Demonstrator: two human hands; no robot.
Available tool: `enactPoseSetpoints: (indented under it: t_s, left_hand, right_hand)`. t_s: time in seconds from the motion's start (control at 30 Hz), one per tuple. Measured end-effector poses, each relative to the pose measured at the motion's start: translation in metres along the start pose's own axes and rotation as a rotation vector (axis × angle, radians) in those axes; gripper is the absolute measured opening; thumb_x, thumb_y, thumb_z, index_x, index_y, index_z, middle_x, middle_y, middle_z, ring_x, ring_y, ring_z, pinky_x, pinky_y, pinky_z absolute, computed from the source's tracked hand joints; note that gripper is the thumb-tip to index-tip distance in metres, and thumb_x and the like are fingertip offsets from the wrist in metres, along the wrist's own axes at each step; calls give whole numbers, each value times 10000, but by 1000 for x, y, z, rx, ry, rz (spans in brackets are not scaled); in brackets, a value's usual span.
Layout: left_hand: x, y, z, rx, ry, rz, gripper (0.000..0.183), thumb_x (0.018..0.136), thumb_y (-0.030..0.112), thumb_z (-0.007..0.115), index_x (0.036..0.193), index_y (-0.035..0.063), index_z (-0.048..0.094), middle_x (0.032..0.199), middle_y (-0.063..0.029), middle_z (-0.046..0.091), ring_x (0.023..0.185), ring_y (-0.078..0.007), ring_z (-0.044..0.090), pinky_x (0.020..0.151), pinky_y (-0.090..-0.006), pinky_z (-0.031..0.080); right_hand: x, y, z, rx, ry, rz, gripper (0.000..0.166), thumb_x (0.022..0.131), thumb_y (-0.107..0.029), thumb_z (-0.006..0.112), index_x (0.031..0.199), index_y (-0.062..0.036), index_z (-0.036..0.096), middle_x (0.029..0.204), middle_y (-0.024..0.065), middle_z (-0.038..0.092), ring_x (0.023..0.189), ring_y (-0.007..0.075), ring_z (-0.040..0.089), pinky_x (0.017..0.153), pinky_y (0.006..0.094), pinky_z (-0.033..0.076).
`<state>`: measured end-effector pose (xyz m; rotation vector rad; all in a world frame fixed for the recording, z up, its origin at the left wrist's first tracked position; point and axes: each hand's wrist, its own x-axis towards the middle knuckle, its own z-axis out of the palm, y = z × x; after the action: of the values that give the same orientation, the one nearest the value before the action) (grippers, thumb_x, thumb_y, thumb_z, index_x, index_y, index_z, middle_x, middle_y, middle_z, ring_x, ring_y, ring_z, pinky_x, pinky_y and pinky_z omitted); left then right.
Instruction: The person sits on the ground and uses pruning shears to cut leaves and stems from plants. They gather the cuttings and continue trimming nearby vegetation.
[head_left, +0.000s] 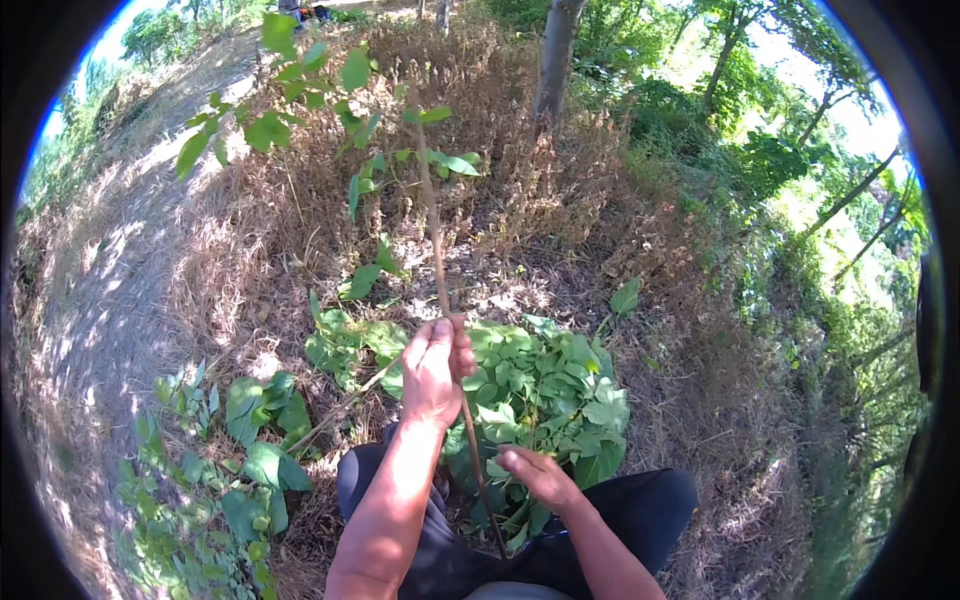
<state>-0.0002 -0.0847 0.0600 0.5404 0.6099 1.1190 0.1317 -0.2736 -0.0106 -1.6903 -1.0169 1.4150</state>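
Note:
My left hand (437, 367) is closed around a long, thin woody branch (433, 217). The branch runs from between my legs up and away from me, with green leaves on side twigs at its far part. Below and to the right, my right hand (536, 476) hovers beside the lower stem, loosely extended and with nothing visible in it. Under both hands, a heap of cut green leaves (555, 382) lies on the ground in front of my lap. My dark trousers (637, 517) frame the near side of the heap.
More leafy branches (255, 465) lie to the left, one bare stick (341, 405) slanting toward the heap. Dry brown weeds (495, 150) stand ahead, with a tree trunk (556, 60) behind them. A dirt path (127, 255) runs along the left; green brush (780, 165) grows on the right.

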Motion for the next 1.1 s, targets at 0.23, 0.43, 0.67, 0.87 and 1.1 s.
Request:
enactPoseSetpoints:
  t_s: [0.23,0.43,0.67,0.87,1.1]
  left_hand:
    - [0,91,-4,92,-11,348,306,1004,220,439,1149,-32,535,889,-86,601,726,-167,580,611,-296,486]
    - [-19,135,26,189,-78,629,454,989,309,443,1279,-38,484,1199,-202,580,1105,-271,565,877,-394,472]
    - [-23,38,-42,521,20,186,455,984,270,476,1295,-61,449,1144,-207,586,1014,-260,609,799,-344,515]
    - [-15,21,-36,499,-22,64,500,971,281,518,1330,-48,399,1069,-162,612,888,-204,640,722,-306,536]
    - [-18,31,-35,626,-8,-29,556,974,303,506,1349,-85,372,915,-156,619,784,-214,647,689,-321,548]
  right_hand:
    - [8,-17,75,-100,-166,-203,130,933,-121,574,980,-26,501,824,50,538,781,126,512,717,304,438]
    - [-2,-140,7,43,234,-598,119,968,-138,532,972,-19,530,687,-13,502,616,74,501,552,252,448]
    - [-48,-277,-92,247,661,-947,161,937,-147,557,856,-11,585,555,2,496,411,53,439,350,204,326]
    - [-73,-325,-144,176,610,-978,293,986,-280,501,975,5,567,580,-7,486,415,61,419,359,208,349]
    - [-42,-250,-141,-386,515,-488,458,883,-481,598,680,-72,566,550,-53,433,513,55,394,456,280,333]
